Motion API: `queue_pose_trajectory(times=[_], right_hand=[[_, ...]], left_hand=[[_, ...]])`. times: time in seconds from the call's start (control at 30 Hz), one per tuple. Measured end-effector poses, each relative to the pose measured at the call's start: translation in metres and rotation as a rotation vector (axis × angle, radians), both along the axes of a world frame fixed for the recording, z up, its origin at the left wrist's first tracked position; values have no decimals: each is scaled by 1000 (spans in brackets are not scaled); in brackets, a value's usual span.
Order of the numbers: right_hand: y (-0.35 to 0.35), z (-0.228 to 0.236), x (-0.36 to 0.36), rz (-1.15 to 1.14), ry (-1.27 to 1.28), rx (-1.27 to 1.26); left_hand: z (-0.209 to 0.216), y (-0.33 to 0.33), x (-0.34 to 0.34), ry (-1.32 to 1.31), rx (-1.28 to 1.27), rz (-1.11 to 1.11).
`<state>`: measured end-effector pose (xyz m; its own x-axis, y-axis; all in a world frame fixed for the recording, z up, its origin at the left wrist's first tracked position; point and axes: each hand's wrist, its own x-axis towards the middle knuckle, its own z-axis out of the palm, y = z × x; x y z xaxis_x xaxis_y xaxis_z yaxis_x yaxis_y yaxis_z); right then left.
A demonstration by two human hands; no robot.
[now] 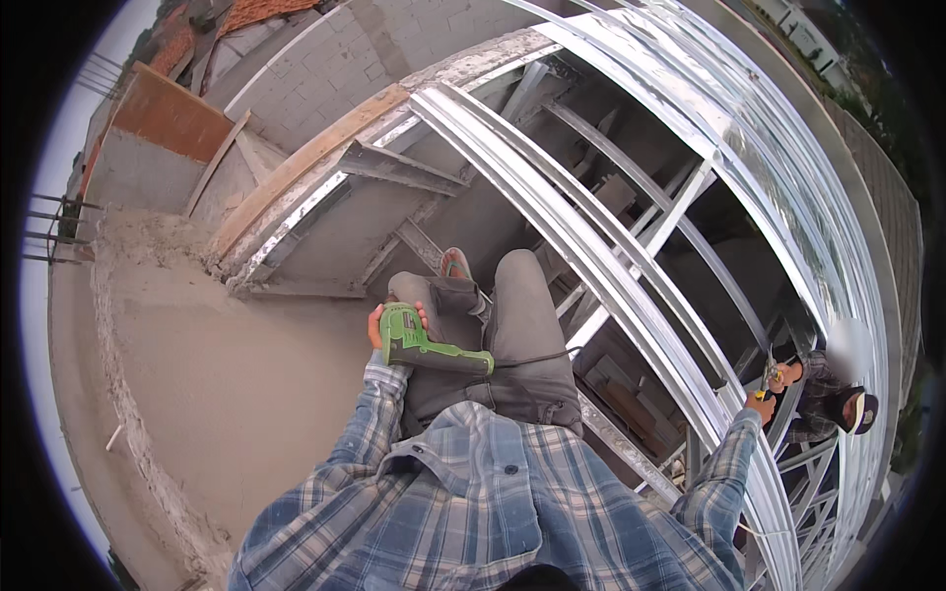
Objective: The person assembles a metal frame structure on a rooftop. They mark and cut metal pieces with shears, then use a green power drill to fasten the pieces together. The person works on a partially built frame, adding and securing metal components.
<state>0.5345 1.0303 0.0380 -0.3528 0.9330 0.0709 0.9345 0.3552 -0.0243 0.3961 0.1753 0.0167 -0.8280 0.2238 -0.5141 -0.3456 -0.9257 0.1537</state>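
Note:
My left hand (pixel 375 326) is wrapped around the body of a green power drill (pixel 402 333), which rests over my left thigh. Its dark-and-green handle points right, toward my other leg, and a dark cord runs off from its end. Out to the far right, my right hand (pixel 760 407) is closed on a small hand tool with yellow grips (pixel 761 394), perhaps snips; its exact kind is too small to tell. A co-worker's hand (pixel 785 376) is at the other end of that tool, right beside mine.
I sit over an open roof frame with long metal channels (pixel 601 251) crossing it and a dark drop beneath. Shiny foil-like sheeting (pixel 759 148) covers the right side. A co-worker in a cap (pixel 859 410) stands among the trusses. A concrete slab (pixel 197 384) lies left.

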Motion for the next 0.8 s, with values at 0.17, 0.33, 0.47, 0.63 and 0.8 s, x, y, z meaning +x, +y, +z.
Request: queue_pose_trajectory(times=[0.17,0.33,0.47,0.63,0.8], right_hand=[[43,-37,-24,-165,83,-148],[14,-54,-61,-195,13,-105],[40,-43,-57,-42,-68,-25],[12,-5,-51,26,21,-7],[-91,44,-66,274,524,-63]], left_hand=[[8,7,6,-94,-216,132],[28,6,40,-153,-273,169],[26,11,30,-140,-186,135],[62,34,-18,-70,-321,21],[124,150,-105,-12,-506,-120]])
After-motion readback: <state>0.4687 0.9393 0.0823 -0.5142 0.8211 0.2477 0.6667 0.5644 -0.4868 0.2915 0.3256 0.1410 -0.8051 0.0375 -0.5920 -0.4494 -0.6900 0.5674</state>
